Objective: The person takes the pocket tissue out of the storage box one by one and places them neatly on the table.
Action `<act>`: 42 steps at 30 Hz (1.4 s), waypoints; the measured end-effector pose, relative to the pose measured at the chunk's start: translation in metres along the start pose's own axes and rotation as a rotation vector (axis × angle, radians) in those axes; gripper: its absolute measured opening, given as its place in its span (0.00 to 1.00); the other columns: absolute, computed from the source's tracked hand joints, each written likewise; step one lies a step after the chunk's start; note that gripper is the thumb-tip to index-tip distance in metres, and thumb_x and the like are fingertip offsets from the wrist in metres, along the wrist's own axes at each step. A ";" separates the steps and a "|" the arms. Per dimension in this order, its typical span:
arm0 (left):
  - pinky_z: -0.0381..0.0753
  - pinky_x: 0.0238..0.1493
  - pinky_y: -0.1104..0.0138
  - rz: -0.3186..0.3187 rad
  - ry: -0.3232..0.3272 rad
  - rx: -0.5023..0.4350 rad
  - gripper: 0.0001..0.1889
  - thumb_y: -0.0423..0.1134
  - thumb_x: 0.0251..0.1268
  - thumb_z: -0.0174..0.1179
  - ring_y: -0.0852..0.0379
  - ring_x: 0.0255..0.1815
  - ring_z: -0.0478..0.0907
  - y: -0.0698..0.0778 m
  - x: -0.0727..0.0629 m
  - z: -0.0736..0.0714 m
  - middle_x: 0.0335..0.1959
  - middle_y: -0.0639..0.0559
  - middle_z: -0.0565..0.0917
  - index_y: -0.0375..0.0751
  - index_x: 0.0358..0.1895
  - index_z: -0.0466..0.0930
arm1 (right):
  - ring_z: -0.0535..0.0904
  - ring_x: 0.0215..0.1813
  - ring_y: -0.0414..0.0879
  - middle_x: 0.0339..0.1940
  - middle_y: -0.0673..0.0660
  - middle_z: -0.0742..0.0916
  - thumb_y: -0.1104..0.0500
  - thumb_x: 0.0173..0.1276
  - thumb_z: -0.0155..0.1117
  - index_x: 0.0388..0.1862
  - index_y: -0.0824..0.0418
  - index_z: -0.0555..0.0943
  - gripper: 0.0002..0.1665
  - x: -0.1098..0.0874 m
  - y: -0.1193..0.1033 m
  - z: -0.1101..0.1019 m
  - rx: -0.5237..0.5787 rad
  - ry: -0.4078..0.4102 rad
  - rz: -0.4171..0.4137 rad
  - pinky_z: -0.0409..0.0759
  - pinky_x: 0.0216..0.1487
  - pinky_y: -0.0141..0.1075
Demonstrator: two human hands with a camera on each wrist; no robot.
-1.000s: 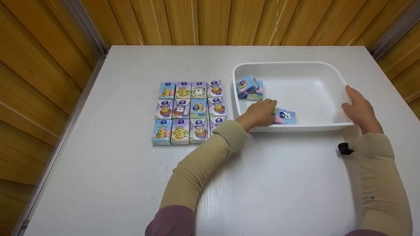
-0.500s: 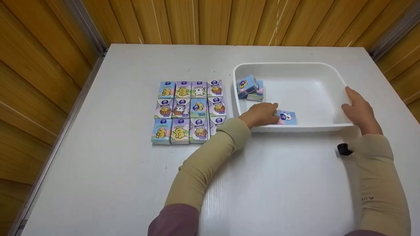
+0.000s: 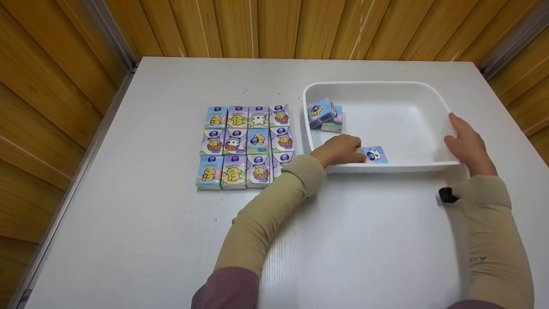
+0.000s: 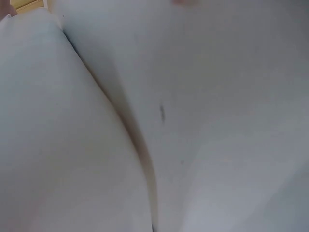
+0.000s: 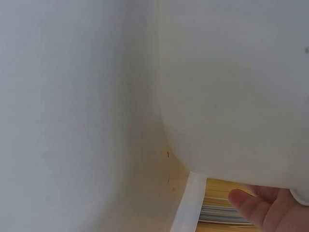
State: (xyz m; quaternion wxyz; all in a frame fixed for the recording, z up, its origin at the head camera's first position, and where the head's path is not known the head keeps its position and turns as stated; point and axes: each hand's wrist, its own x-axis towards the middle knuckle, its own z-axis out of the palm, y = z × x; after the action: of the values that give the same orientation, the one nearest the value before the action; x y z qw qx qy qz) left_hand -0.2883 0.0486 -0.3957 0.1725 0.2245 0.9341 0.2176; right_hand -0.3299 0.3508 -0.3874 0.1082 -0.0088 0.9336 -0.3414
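Observation:
In the head view, a white plastic tub (image 3: 394,165) stands on the table. My left hand (image 3: 339,150) reaches over its near wall, thumb and fingers curled at the left end of a blue tissue pack (image 3: 374,155) with a white puppy print. The hand hides that end of the pack. My right hand (image 3: 469,146) grips the tub's right rim, thumb on the inside; in the right wrist view this hand (image 5: 270,208) shows at the tub's edge. Inside the tub's left end, a blue tissue pack (image 3: 321,112) leans on another pack (image 3: 333,125).
Left of the tub, several tissue packs (image 3: 234,141) lie face up in tight rows on the white table (image 3: 137,214); my left sleeve covers the near right corner of the block. A black piece (image 3: 448,195) sits by my right cuff. Wood-patterned panels (image 3: 279,30) border the table.
My left hand has shifted slightly right and toward me, its thumb now at the puppy pack's end; the green edge seen there before is covered. The right hand keeps its hold on the rim.

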 end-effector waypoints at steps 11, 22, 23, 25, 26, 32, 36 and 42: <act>0.71 0.44 0.71 -0.034 -0.009 -0.182 0.15 0.46 0.59 0.53 0.62 0.41 0.71 0.000 -0.002 -0.002 0.45 0.55 0.77 0.46 0.47 0.68 | 0.34 0.69 0.64 0.71 0.59 0.39 0.53 0.69 0.34 0.69 0.49 0.33 0.35 0.001 0.001 -0.001 -0.019 0.001 -0.004 0.38 0.64 0.61; 0.68 0.35 0.72 0.018 0.102 -0.226 0.11 0.44 0.61 0.51 0.60 0.32 0.68 0.000 -0.001 -0.004 0.35 0.54 0.76 0.46 0.44 0.66 | 0.34 0.69 0.65 0.70 0.60 0.39 0.54 0.68 0.34 0.69 0.50 0.34 0.35 0.001 0.001 0.000 -0.031 0.017 -0.009 0.36 0.65 0.60; 0.67 0.34 0.73 0.021 0.112 -0.230 0.11 0.43 0.61 0.51 0.61 0.32 0.68 0.000 -0.002 -0.004 0.33 0.54 0.75 0.46 0.43 0.65 | 0.34 0.69 0.64 0.70 0.60 0.39 0.54 0.69 0.34 0.69 0.49 0.33 0.35 0.001 0.001 0.000 -0.028 0.016 -0.006 0.36 0.65 0.60; 0.66 0.33 0.74 0.026 0.125 -0.237 0.10 0.44 0.61 0.50 0.61 0.31 0.68 0.001 -0.003 -0.006 0.32 0.55 0.74 0.46 0.43 0.65 | 0.34 0.69 0.65 0.70 0.59 0.38 0.53 0.69 0.34 0.69 0.48 0.33 0.35 0.001 0.002 0.000 -0.024 0.014 0.001 0.37 0.64 0.60; 0.66 0.33 0.74 0.029 0.131 -0.239 0.10 0.44 0.61 0.50 0.61 0.31 0.67 0.002 -0.004 -0.006 0.31 0.55 0.73 0.46 0.43 0.65 | 0.34 0.69 0.65 0.70 0.58 0.38 0.53 0.69 0.34 0.69 0.47 0.33 0.35 0.001 0.002 0.000 -0.024 0.014 0.005 0.37 0.64 0.61; 0.63 0.29 0.75 0.058 0.175 -0.261 0.10 0.44 0.62 0.50 0.63 0.27 0.64 0.005 -0.009 -0.008 0.26 0.56 0.69 0.46 0.43 0.65 | 0.34 0.69 0.63 0.71 0.57 0.38 0.53 0.69 0.34 0.69 0.46 0.33 0.34 0.001 0.002 0.000 -0.017 0.009 0.012 0.37 0.65 0.60; 0.62 0.27 0.76 0.090 0.251 -0.302 0.09 0.44 0.62 0.51 0.63 0.27 0.64 0.004 -0.014 -0.010 0.26 0.56 0.69 0.45 0.40 0.65 | 0.33 0.69 0.63 0.71 0.58 0.38 0.53 0.69 0.33 0.69 0.46 0.33 0.34 0.001 0.002 0.001 -0.013 0.002 0.001 0.36 0.65 0.59; 0.65 0.29 0.77 0.102 0.354 -0.399 0.09 0.43 0.61 0.52 0.64 0.29 0.66 0.002 -0.029 -0.021 0.29 0.56 0.71 0.45 0.36 0.64 | 0.34 0.69 0.64 0.71 0.59 0.39 0.54 0.69 0.33 0.69 0.49 0.34 0.34 0.002 0.003 -0.001 -0.038 0.009 -0.023 0.36 0.65 0.59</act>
State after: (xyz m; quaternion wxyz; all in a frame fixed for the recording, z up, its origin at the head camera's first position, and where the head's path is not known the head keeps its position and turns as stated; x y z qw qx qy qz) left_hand -0.2717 0.0289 -0.3708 0.0363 0.1914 0.8758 0.4417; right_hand -0.3318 0.3536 -0.3892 0.0997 -0.0201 0.9403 -0.3247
